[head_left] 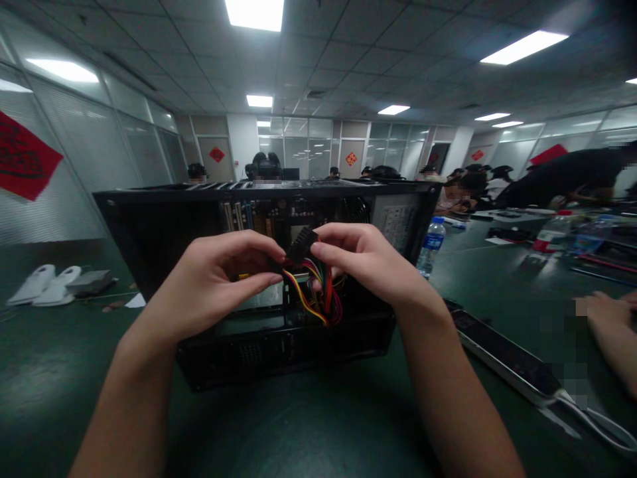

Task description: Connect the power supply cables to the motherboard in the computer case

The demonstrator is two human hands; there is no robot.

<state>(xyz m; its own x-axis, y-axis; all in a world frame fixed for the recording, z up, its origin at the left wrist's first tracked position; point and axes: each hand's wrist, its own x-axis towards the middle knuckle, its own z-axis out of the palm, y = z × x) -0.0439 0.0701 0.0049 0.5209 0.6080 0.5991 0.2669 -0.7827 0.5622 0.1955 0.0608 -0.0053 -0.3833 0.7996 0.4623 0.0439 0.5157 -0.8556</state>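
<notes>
Black connector is sitting in the right hand, whose thumb and index finger are pinching its edge, in front of the open computer case. Multicoloured wires are trailing below it. The left hand is curving close beside the connector, near a yellow-and-red cable; whether its fingers are gripping anything, I cannot tell. The case is resting on the green surface, and a water bottle is standing to its right.
</notes>
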